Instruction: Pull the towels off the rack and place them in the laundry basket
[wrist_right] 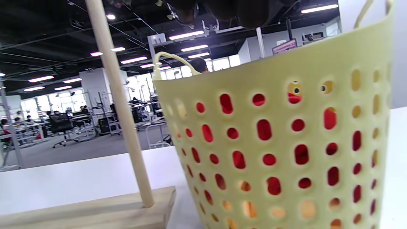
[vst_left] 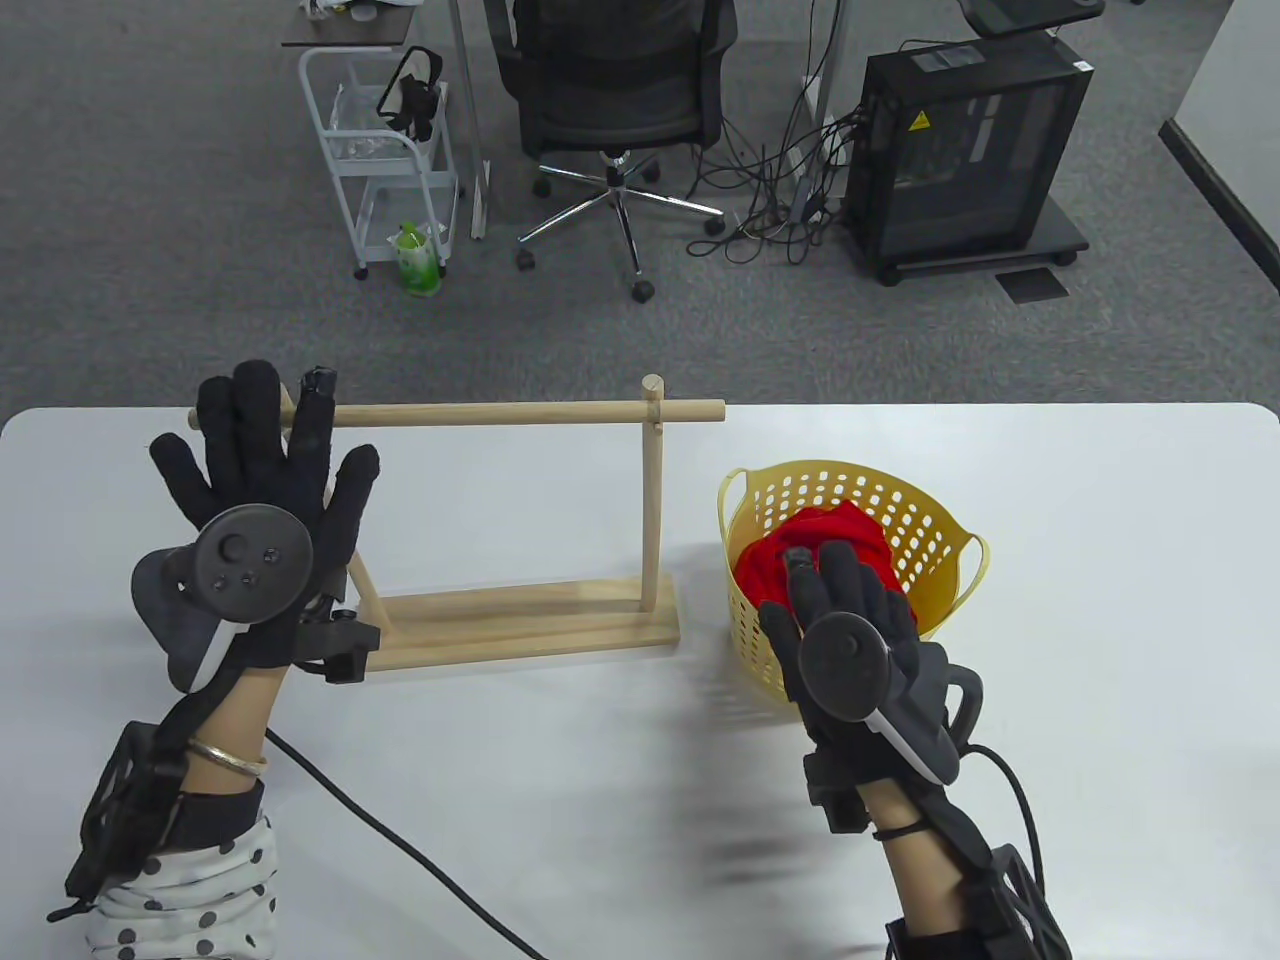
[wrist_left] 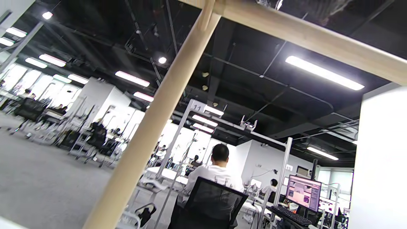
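A bare wooden towel rack [vst_left: 520, 412] stands at the table's middle, with no towel on its bar. Its post [wrist_left: 149, 127] and bar [wrist_left: 318, 38] cross the left wrist view, and the post [wrist_right: 117, 105] shows in the right wrist view too. My left hand [vst_left: 265, 450] is spread flat with straight fingers over the rack's left end, holding nothing. A yellow perforated laundry basket [vst_left: 905, 505] [wrist_right: 286, 133] sits right of the rack with a red towel [vst_left: 845, 540] bunched inside. My right hand [vst_left: 840, 590] lies on top of the towel, fingers extended over it.
A black cable [vst_left: 400, 840] runs across the near table from my left wrist. Beyond the table's far edge stand an office chair [vst_left: 610, 90], a white wire cart [vst_left: 385, 150] and a black computer case [vst_left: 965, 150].
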